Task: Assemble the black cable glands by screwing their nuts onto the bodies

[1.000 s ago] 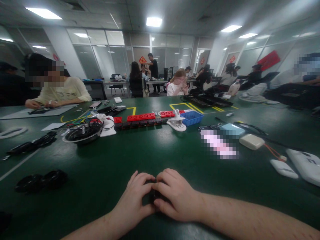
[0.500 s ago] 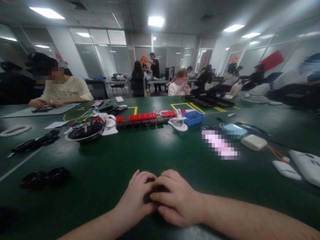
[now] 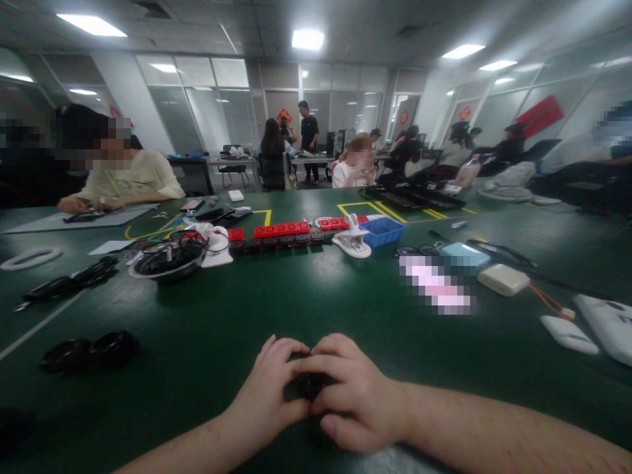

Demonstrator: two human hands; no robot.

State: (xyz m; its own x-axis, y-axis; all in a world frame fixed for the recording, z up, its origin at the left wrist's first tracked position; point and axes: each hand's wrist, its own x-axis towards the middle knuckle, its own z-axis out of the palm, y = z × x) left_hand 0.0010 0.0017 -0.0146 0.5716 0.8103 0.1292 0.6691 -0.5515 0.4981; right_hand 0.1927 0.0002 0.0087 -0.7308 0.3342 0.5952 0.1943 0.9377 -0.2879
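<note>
Low over the green table (image 3: 222,322), my two hands meet around a small dark, glossy object (image 3: 313,384). Most of it is hidden by my fingers, so its kind cannot be told. My left hand (image 3: 274,375) curves round its left side, thumb below and fingers above. From the right, my right hand (image 3: 350,388) bends its fingers over the top and front, with the thumb tucked under. Off to the left lie two black ring-shaped coils (image 3: 66,357), side by side and touching.
Further back stand a metal bowl of black cables (image 3: 168,263), a row of red and black blocks (image 3: 281,230), a white clip (image 3: 352,243) and a blue basket (image 3: 382,232). A cream case (image 3: 502,280) lies right. A person (image 3: 131,174) sits across the table.
My right hand's fingers have shifted and spread slightly, and more of the dark object shows between my hands. My left hand stays almost still.
</note>
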